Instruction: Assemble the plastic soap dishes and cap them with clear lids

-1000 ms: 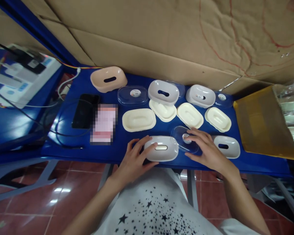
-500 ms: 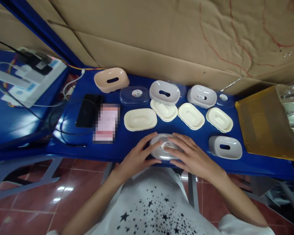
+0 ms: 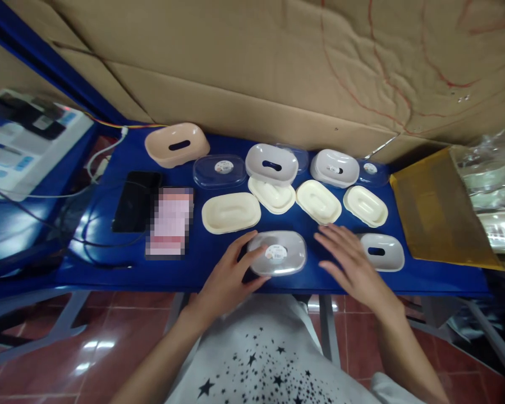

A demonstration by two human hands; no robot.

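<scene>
An oval grey soap dish (image 3: 292,253) under a clear lid with a round sticker lies at the table's front edge. My left hand (image 3: 231,275) grips its left end, thumb along the near side and fingers on the lid. To its right, my right hand (image 3: 349,264) is open in the air, fingers spread, touching nothing. Beside that hand sits a grey slotted dish (image 3: 389,252), partly hidden by it. Behind the lidded dish lie several cream oval trays (image 3: 231,212). Farther back stand two grey slotted dishes (image 3: 271,163), a peach dish (image 3: 177,145) and several clear lids (image 3: 219,172).
On the left of the blue table (image 3: 219,264) lie a dark phone (image 3: 137,202) and a blurred-out pink screen (image 3: 170,221). A power strip (image 3: 33,151) with cables is at far left. A cardboard box (image 3: 441,207) with plastic-wrapped pieces stands on the right, brown cardboard behind.
My right hand has let go of the lidded dish and moved right, fingers spreading. My left hand stays on the dish's left end. The camera view has shifted slightly.
</scene>
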